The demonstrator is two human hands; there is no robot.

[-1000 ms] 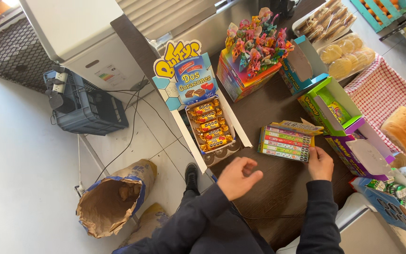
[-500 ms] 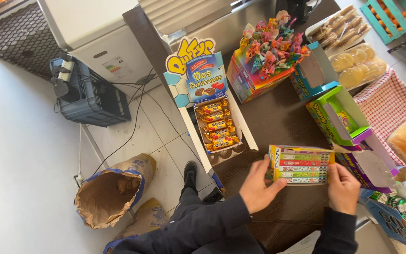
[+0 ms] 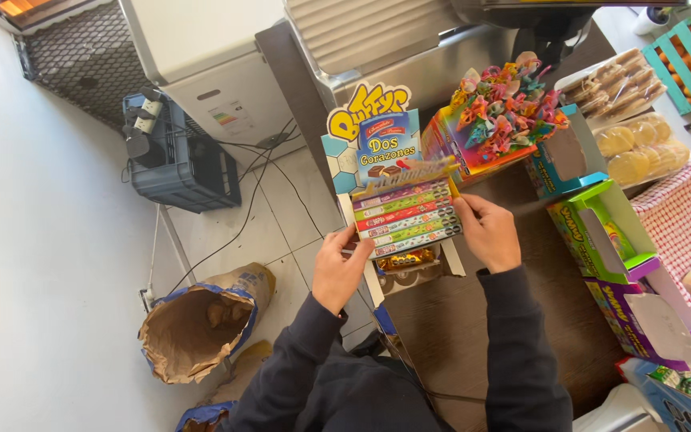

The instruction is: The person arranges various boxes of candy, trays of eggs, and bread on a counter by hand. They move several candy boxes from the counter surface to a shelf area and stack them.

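- Head view: both hands hold a flat display box of candy bars (image 3: 408,216), its top showing rows of purple, green, red and pale wrappers
- The left hand (image 3: 341,268) grips the box's near left corner; its fingers (image 3: 353,240) curl over the box edge, thumb side against the corner
- The right hand (image 3: 488,232) clasps the box's right end, fingers (image 3: 461,210) wrapped onto the top face and the side, closed on the cardboard
- The box sits between the two hands, tilted, raised over an open white tray of chocolate bars (image 3: 409,260) whose orange wrappers show just beneath its near edge
- Just beyond the box stands the tray's upright blue card header (image 3: 377,140) with yellow lettering, partly hidden by the box's far edge
- To the right of the header, on the dark brown counter (image 3: 457,320), a bright box of wrapped lollipops (image 3: 505,112) stands well filled
- Further right lie a teal carton (image 3: 565,156), a green carton (image 3: 601,232) and a purple carton (image 3: 641,316), all opened, beside a red checked cloth (image 3: 681,216)
- On the floor to the left, an open brown paper sack (image 3: 197,324) and a dark crate (image 3: 177,160) with cables
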